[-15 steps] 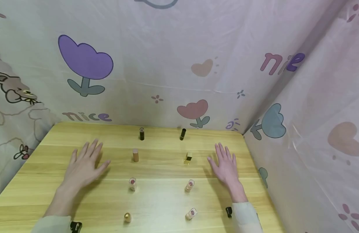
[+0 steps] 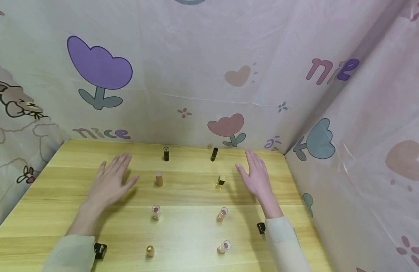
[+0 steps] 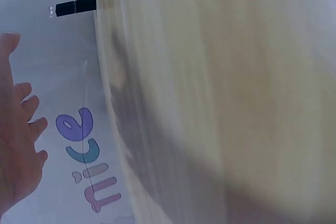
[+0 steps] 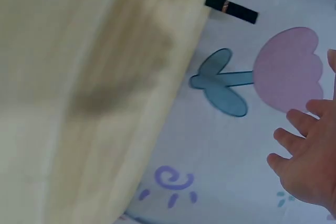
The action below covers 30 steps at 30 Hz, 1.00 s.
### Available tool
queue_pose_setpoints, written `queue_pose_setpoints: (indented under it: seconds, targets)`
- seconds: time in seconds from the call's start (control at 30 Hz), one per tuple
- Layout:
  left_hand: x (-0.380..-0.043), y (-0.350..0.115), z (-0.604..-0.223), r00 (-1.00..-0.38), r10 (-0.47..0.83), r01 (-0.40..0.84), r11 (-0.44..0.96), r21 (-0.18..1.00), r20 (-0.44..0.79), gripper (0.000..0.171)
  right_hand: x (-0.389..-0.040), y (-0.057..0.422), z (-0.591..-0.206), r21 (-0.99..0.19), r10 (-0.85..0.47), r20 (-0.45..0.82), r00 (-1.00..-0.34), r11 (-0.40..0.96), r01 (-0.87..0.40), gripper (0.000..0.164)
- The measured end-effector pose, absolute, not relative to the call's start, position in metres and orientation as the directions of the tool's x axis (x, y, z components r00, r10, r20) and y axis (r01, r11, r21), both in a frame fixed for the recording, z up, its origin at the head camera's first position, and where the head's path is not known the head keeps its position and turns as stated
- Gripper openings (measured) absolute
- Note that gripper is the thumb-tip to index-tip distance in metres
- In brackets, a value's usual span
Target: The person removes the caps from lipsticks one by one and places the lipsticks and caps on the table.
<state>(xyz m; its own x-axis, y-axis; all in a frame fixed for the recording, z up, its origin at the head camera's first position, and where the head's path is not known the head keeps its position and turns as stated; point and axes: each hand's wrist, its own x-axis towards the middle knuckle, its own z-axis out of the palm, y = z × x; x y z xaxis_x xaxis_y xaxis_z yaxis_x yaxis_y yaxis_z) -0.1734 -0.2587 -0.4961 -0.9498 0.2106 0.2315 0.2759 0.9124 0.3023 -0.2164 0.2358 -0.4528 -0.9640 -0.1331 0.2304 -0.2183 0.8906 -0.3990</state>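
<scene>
Closest to you on the table (image 2: 189, 232), a gold tube (image 2: 150, 251) stands left of the near lipstick (image 2: 224, 247); behind them stand the left lipstick (image 2: 156, 212) and the right lipstick (image 2: 222, 214). Farther on, your left grip (image 2: 109, 187) is released above the table, fingers straight; the tan tube (image 2: 159, 179) stands to the right of its thumb, near but apart. Your right grip (image 2: 258, 177) is likewise released, fingers extended; the gold box (image 2: 221, 182) stands to the left of its thumb, with a gap between. Beyond, the left black tube (image 2: 166, 154) and the right black tube (image 2: 214, 154) stand near the far edge, before the printed cloth (image 2: 178, 56). Compared with half a second ago, both grips are farther forward and inward, and the right fingers lie closer together; everything standing keeps its place.
</scene>
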Motion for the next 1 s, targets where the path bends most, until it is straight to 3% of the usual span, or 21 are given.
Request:
queue_pose_setpoints:
  seconds: [0.23, 0.47, 0.7, 1.0]
  targets:
    - [-0.191, -0.247, -0.495, -0.938, 0.24, 0.324, 0.861, 0.393, 0.249, 0.082, -0.243, 0.214, -0.436, -0.462, -0.178, 0.255, -0.951, 0.841, -0.281, 0.075]
    - [-0.213, -0.238, -0.497, -0.955, 0.206, 0.295, 0.713, 0.637, 0.212, 0.075, -0.271, 0.187, -0.427, -0.573, -0.246, 0.227, -0.942, 0.749, -0.334, 0.075]
    - [-0.235, -0.231, -0.499, -0.975, 0.15, 0.22, 0.516, 0.828, 0.166, 0.071, -0.291, 0.151, -0.415, -0.685, -0.267, 0.143, -0.953, 0.668, -0.29, 0.073]
    - [-0.26, -0.22, -0.496, -0.97, 0.187, 0.212, 0.34, 0.916, 0.156, 0.067, -0.306, 0.102, -0.411, -0.782, -0.288, 0.067, -0.955, 0.579, -0.229, 0.066]
